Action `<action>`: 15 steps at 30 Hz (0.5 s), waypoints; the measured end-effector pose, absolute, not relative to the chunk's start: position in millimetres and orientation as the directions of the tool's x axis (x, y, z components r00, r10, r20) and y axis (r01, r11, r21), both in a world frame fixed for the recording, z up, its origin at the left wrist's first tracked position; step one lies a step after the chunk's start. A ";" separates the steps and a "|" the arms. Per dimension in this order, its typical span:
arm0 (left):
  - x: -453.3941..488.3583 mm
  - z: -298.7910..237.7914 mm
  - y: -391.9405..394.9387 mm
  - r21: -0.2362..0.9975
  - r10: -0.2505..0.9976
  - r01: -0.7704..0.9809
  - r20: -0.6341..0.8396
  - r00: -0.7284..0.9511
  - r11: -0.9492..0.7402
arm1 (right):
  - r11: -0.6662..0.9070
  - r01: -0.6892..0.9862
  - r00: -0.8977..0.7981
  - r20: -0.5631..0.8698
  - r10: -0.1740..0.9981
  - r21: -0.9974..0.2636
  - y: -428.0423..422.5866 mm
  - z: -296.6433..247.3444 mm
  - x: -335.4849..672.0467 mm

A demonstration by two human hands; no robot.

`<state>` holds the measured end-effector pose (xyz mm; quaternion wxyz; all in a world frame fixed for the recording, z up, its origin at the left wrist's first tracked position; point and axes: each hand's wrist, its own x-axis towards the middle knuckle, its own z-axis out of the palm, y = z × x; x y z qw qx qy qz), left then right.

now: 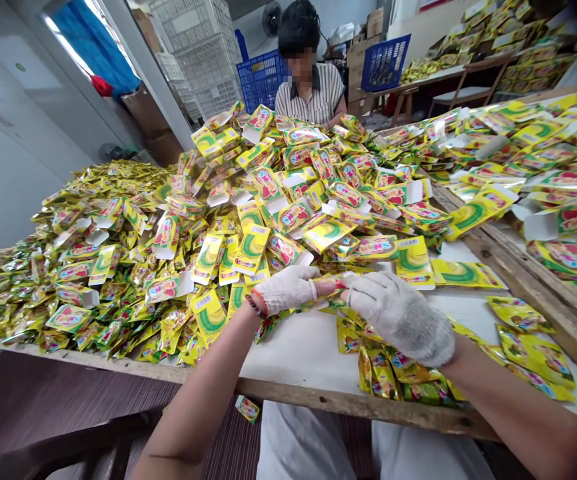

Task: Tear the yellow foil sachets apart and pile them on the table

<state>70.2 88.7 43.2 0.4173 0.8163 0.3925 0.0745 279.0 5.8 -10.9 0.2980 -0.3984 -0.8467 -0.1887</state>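
My left hand [288, 289], in a white knitted glove with a bare fingertip showing, is closed around a small yellow carton [322, 304] that is mostly hidden by the fingers. Against the carton's right end, my right hand [393, 313], also gloved, has its fingers pressed together; what they pinch is hidden. Below the right hand lie several shiny yellow sachets [381, 373] on the white tabletop [293, 350]. Just beyond both hands rests a yellow carton with a green ring design [414, 261], flat on the table.
A high heap of printed cartons [268, 183] spreads behind my hands, with a pile of sachets [88, 280] at left. A wooden divider [498, 257] crosses the right side. Another person [311, 87] sits behind the heap. A fallen carton [247, 409] lies below the table's wooden edge [318, 398].
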 end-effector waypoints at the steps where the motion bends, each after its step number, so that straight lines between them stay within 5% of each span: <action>1: 69.9 38.2 88.3 0.754 0.730 0.554 -0.149 0.667 -0.353 | 0.614 0.789 -0.447 0.697 0.561 0.012 8.0 -12.9 282.1; 4: 67.3 22.6 85.2 0.739 0.788 0.511 0.044 0.613 -0.439 | 0.621 0.725 -0.232 0.742 0.629 -0.300 12.8 -14.0 291.3; 8: 63.2 8.6 82.1 0.627 0.817 0.579 0.170 0.551 -0.521 | 0.394 0.609 0.084 0.550 0.831 -0.688 11.7 -2.0 296.9; 12: 60.0 3.7 82.1 0.375 0.795 0.701 0.290 0.533 -0.607 | 0.124 0.488 0.378 0.337 0.862 -0.864 13.1 8.3 291.3; 15: 61.7 1.3 77.7 0.327 0.736 0.660 0.301 0.606 -0.677 | 0.087 0.466 0.409 0.301 0.861 -0.880 18.3 5.7 282.0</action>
